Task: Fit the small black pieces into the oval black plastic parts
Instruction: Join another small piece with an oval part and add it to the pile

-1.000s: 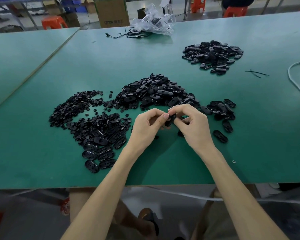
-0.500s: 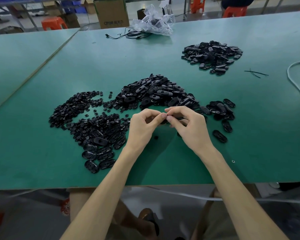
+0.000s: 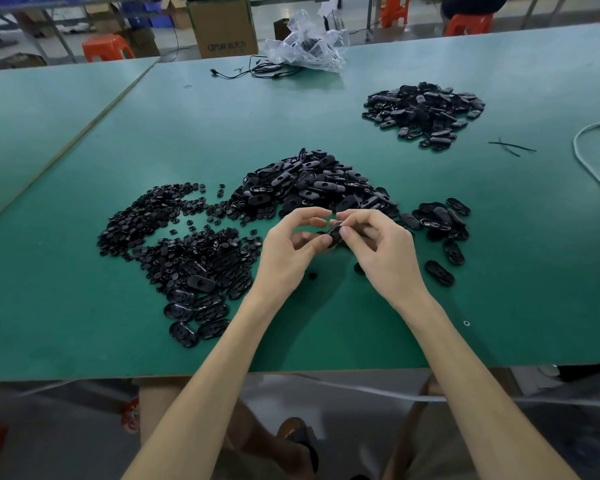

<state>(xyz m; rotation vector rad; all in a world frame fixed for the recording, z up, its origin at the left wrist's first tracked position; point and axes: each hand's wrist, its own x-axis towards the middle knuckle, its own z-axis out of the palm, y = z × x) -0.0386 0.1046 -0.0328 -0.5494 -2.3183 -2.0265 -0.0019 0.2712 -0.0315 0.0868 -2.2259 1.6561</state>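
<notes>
We see both hands meeting just above the green counter (image 3: 499, 271), a little below the middle of the frame. The right hand (image 3: 385, 254) pinches one oval black part (image 3: 335, 236) between thumb and forefinger, its other fingers curled loosely beneath. The left hand (image 3: 291, 247) has its fingers curled too, with the thumb tip set against the same part and the forefinger arched over it. We cannot tell whether a small piece lies under the fingertips.

Left of the hands spreads a heap of small black pieces (image 3: 160, 223), and one loose small piece (image 3: 312, 276) lies on the counter directly below them. Just behind the hands sits the main heap of oval parts (image 3: 312, 188). A smaller cluster (image 3: 440, 220) lies to the right, and several flat ovals (image 3: 198, 306) at lower left. A separate pile (image 3: 425, 112) rests well apart at upper right. A crumpled clear plastic bag (image 3: 305, 46) sits at the counter's far edge.
</notes>
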